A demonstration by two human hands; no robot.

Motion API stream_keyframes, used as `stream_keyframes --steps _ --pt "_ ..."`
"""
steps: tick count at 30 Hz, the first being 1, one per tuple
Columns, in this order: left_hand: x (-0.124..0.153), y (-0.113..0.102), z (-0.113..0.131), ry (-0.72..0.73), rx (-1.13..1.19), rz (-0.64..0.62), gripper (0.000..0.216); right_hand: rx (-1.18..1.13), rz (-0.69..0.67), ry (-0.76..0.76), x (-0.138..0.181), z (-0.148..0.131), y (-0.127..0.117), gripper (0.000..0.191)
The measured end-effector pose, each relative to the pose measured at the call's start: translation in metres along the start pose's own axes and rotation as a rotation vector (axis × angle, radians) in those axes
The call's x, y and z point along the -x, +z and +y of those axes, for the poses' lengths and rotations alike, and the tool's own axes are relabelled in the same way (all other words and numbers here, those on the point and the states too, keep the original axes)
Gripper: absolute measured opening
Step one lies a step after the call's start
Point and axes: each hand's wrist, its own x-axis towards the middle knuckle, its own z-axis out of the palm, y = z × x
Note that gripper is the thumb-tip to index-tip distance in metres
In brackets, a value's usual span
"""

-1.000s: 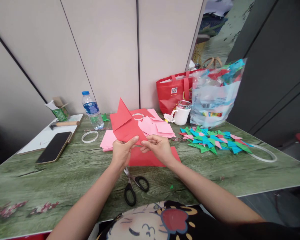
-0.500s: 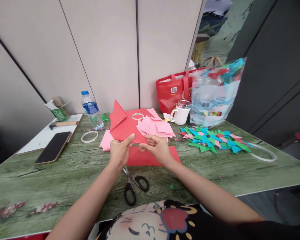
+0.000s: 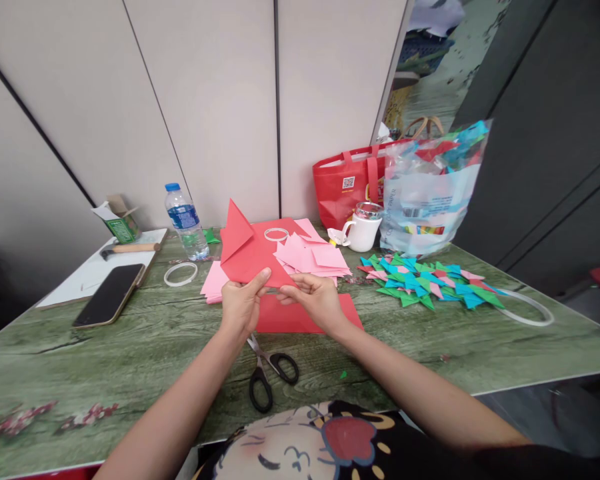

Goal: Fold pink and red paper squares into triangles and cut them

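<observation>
Between my two hands I hold a sheet of red paper with a folded corner standing up at its left. My left hand pinches its lower edge, thumb on top. My right hand grips the lower right corner between thumb and fingers. Beneath them lies a red paper strip on the table. Behind the held sheet are more red paper, a pile of pink paper pieces and a white tape roll. Black-handled scissors rest, blades partly hidden, below my left hand.
At left are a phone, a hammer, a small green box, a water bottle and a white ring. At right stand a white mug, a red bag, a plastic bag and folded paper pieces.
The view has shifted very slightly. Both hands keep their hold on the red paper, with hardly any movement.
</observation>
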Motion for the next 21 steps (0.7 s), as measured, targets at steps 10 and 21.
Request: stream_keyframes --steps 10,21 --pt "0.0012 0.0013 0.0012 -0.003 0.001 0.016 0.028 0.01 -0.02 0.0 0.0004 -0.0006 0.0009 0.024" --pt "0.0007 0.0001 0.001 -0.008 0.003 0.022 0.027 0.014 -0.011 0.018 0.0011 -0.0013 0.0017 0.027"
